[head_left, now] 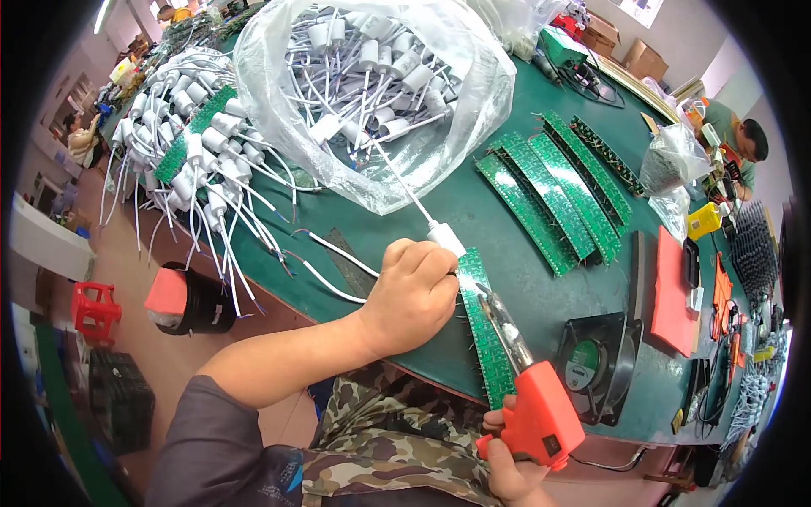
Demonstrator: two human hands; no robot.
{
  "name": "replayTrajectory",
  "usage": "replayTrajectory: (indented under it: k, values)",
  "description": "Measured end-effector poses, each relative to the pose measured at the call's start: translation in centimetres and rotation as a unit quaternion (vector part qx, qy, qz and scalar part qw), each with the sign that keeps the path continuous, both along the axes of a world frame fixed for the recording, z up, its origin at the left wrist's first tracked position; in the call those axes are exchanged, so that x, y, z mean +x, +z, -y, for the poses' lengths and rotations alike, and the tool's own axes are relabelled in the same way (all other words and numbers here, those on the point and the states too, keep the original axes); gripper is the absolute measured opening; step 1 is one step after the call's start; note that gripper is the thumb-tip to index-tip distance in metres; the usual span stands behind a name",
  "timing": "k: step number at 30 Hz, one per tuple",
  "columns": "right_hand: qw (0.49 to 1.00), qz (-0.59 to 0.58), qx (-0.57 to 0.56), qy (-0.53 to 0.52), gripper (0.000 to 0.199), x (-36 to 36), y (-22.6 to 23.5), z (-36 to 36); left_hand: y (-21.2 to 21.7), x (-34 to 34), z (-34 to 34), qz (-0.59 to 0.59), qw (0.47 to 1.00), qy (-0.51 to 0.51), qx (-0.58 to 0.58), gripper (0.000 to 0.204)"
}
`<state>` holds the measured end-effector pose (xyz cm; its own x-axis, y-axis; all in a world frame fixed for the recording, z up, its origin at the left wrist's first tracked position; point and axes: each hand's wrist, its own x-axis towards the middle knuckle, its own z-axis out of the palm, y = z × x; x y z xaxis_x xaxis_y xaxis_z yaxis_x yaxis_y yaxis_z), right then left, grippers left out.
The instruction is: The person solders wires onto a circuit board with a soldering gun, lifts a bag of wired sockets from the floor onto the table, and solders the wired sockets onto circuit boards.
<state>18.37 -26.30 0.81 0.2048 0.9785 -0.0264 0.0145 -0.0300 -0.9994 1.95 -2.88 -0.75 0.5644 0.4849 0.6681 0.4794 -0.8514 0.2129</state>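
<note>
My right hand (pixel 511 473) grips a red soldering gun (pixel 541 414) by its handle. Its metal tip rests near the upper part of a long narrow green circuit board (pixel 486 346), which reaches over the table's near edge. My left hand (pixel 410 296) is closed in a pinch at the board's left side; its fingertips and what they hold are hidden. Just beyond the knuckles lies a white cylindrical part (pixel 448 239) at the board's far end, its white cable leading toward the bag. Two white cables (pixel 334 283) with bare coloured wire ends run under this hand from the left.
An open clear plastic bag (pixel 473 127) full of white cabled cylinders stands ahead. More cylinders (pixel 224 139) are heaped on the left. Several green boards (pixel 541 198) lie at right, near a black fan (pixel 596 363) and a red slab (pixel 670 291). Another person (pixel 735 139) sits at far right.
</note>
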Motion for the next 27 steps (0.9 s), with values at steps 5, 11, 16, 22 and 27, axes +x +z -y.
replayTrajectory:
  k: [5,11,16,22,27]
  values:
    - [0.997,0.034,0.022,-0.071,0.045,0.5,-0.1,-0.4,0.0,-0.1,-0.1,-0.02,1.0,0.001,0.011,0.017]
    - [0.994,0.088,0.065,0.006,0.043,0.9,-0.3,-1.2,-0.2,0.1,-0.1,-0.028,1.0,0.004,0.009,0.018]
    - [0.994,0.081,0.069,0.003,0.04,1.0,-0.5,-1.6,-0.2,0.1,-0.1,-0.029,1.0,0.005,0.01,0.018]
    - [0.994,0.082,0.077,0.008,0.039,1.3,-0.3,-2.0,-0.2,0.1,-0.2,-0.026,1.0,0.002,0.012,0.019]
    - [0.992,0.093,0.083,0.006,0.038,1.4,-0.5,-2.2,-0.2,0.1,-0.2,-0.024,1.0,0.003,0.01,0.019]
